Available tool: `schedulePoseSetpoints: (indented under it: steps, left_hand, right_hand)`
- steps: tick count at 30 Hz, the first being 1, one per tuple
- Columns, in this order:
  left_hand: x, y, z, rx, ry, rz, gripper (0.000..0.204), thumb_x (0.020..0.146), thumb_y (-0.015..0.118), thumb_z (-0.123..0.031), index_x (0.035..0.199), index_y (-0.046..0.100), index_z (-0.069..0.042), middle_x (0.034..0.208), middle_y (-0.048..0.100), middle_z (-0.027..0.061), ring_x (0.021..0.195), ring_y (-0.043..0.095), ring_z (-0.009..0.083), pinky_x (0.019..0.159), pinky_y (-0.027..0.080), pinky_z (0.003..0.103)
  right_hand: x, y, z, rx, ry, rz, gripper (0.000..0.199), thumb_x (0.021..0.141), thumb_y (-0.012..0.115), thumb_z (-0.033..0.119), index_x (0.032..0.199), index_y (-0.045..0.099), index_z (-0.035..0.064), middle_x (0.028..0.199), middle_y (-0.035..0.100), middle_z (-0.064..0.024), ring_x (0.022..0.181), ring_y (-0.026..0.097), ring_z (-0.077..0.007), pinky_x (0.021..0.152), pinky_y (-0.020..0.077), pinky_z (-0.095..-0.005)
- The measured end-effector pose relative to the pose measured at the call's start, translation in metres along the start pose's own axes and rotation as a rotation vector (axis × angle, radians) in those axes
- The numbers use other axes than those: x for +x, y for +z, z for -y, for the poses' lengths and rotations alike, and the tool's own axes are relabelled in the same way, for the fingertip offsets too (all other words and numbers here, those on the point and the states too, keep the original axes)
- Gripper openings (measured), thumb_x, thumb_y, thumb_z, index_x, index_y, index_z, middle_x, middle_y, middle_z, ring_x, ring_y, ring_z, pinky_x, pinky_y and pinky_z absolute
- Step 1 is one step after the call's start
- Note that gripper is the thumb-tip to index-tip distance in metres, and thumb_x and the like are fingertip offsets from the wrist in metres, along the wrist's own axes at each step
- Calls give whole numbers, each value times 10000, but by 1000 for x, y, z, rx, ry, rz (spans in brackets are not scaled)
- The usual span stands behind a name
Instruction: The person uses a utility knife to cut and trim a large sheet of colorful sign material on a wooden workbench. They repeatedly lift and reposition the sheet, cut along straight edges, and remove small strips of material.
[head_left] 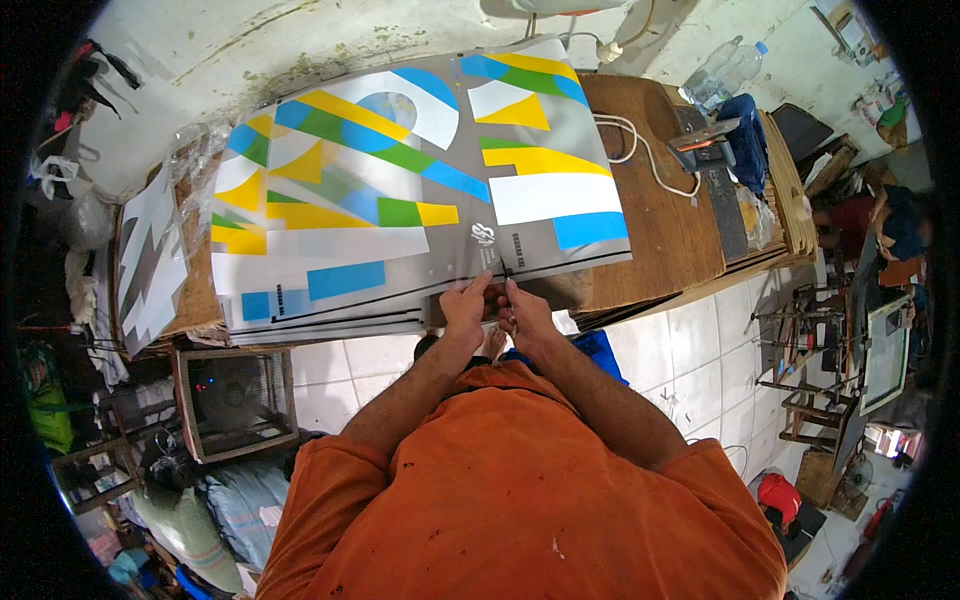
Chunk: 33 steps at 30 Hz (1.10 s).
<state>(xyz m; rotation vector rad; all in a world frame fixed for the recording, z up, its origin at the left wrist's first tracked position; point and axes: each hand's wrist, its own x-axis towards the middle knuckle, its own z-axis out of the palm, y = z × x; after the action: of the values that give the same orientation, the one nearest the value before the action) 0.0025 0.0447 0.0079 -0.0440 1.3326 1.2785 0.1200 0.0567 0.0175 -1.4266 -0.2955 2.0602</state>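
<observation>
A clear plastic sheet [560, 180] printed in yellow, green, blue and white lies partly over more sheets of the same kind [350, 240] on the wooden table. My left hand [466, 306] is at its near edge, closed on it, with the index finger lying along the top. Close beside it, my right hand [530, 318] pinches the same edge between thumb and fingers. A small dark spot shows at the right fingertips; I cannot make out what it is. Other fingers of both hands are curled below the edge, partly hidden.
A wooden board [660, 240] covers the table's right part, with a white cable [640, 140] across it. Further right are a phone-like device [705, 135], blue cloth [742, 140] and a plastic bottle [745, 70]. White cut sheets [150, 260] lie left. A person [905, 225] is far right.
</observation>
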Motion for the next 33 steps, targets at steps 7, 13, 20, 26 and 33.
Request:
schedulePoseSetpoints:
  steps: [7, 13, 20, 26, 33]
  left_hand:
    - [6, -1, -7, 57, -51, -20, 213, 809, 751, -185, 833, 637, -7, 728, 618, 37, 575, 574, 130, 508, 456, 285]
    - [4, 1, -14, 57, -63, -66, 175, 832, 724, -169, 864, 652, -14, 790, 644, 61, 622, 605, 160, 551, 493, 323]
    - [-1, -2, -25, 97, -110, -63, 157, 837, 722, -151, 899, 665, -17, 801, 654, 56, 627, 597, 170, 533, 469, 311]
    - [-11, 2, -37, 63, -121, -44, 144, 839, 728, -169, 856, 643, -54, 723, 577, 16, 611, 525, 129, 488, 396, 300]
    - [-14, -2, -46, 78, -151, 14, 171, 851, 723, -201, 789, 621, -79, 680, 542, -7, 584, 486, 119, 493, 350, 277]
  right_hand:
    - [14, 19, 18, -36, 12, -109, 237, 979, 564, 306, 913, 598, 81, 768, 538, -11, 574, 432, -116, 478, 349, -277]
    - [28, 25, 36, -64, -2, -27, 258, 991, 535, 319, 871, 580, 95, 738, 516, 3, 548, 410, -111, 455, 329, -265]
    - [48, 33, 47, -126, -17, -82, 262, 992, 531, 341, 902, 577, 100, 727, 495, 12, 539, 393, -107, 455, 322, -256]
    - [66, 34, 54, -113, -50, 7, 255, 992, 526, 327, 879, 585, 106, 770, 541, -3, 571, 439, -137, 502, 366, -294]
    - [73, 50, 73, -165, -39, -30, 249, 1005, 505, 318, 884, 542, 104, 731, 485, 9, 538, 384, -105, 463, 331, -259]
